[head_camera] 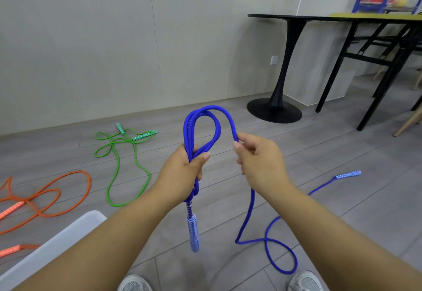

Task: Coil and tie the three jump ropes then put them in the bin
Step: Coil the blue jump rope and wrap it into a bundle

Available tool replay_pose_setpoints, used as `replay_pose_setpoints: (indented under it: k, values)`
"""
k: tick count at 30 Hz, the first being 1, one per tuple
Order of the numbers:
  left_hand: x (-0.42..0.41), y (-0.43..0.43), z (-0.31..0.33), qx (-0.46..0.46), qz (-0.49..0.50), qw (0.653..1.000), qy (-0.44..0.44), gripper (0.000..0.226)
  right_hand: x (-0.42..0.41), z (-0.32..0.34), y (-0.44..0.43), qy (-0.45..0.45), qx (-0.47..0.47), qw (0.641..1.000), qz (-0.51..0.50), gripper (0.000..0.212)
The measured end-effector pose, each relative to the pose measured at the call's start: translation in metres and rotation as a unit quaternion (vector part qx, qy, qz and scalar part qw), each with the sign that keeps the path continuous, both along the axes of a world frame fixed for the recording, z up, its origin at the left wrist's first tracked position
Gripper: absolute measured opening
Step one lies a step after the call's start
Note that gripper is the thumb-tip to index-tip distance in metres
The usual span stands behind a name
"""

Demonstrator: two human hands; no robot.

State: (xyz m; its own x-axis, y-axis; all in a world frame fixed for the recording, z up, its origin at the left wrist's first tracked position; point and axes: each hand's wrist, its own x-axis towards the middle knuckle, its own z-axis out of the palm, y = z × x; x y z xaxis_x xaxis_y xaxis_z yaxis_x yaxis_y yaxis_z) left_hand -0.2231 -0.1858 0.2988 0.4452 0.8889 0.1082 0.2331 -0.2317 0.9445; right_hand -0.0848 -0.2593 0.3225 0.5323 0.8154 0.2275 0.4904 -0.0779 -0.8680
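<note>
Early in the job: rope 1 of 3 is in hand. Left grip (182,172) is closed round the blue rope (231,121), holding approx two loops bunched together w/ the thumb across the front. The loops stand up above that grip and one blue handle (193,231) hangs straight down below it. Right grip (260,160) pinches a single strand of the same rope betw thumb and forefinger, just right of the left grip and about level w/ it. That strand arcs over the loop tops back to the left grip. Below the right grip the rest of the rope drops to the floor (219,210), makes a loose curl near the shoes (134,284), then runs off right to the 2nd handle (348,174), which lies well out from the right grip

So the coil is begun but not finished; prob less than half the blue length is gathered, and no tie yet

Green rope (144,135) lies sprawled on the floor, well left of and beyond the left grip, both handles showing, not coiled. Orange rope (10,210) is further left again, also loose, partly out of frame

White edge (57,245) below-left of the left grip is prob the bin, but only a corner shows and I can't see inside

Left to do, by my read: finish winding blue, tie it, bin it, then the same for green & orange. Approx 10% done
</note>
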Motion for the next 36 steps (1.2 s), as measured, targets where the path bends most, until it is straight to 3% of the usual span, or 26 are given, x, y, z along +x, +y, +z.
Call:
replay_pose_setpoints:
  k: [7,14,21,26,30,36]
  values:
    - [0.011,-0.015,0.005,0.010,0.007,0.998,-0.062,0.039,-0.019,-0.001,-0.002,0.064,0.039,0.997,0.028,0.005]
    - [0.010,-0.013,0.004,-0.042,0.028,0.994,-0.102,0.035,-0.023,-0.005,-0.002,-0.018,-0.016,0.994,0.111,0.031]
    - [0.012,-0.012,0.007,-0.092,0.056,0.982,-0.153,0.027,-0.028,-0.004,-0.004,0.176,0.053,0.978,0.101,0.029]
    - [0.007,-0.005,0.012,-0.086,0.091,0.976,-0.176,0.028,-0.027,-0.015,-0.010,0.112,-0.029,0.984,0.137,0.021]
    - [-0.004,0.006,0.014,-0.113,0.073,0.953,-0.271,0.015,-0.010,-0.027,-0.019,-0.010,-0.121,0.977,0.178,0.007]
    - [-0.022,0.016,0.025,-0.147,0.082,0.917,-0.361,0.029,0.015,-0.039,-0.036,-0.059,-0.241,0.944,0.217,0.031]
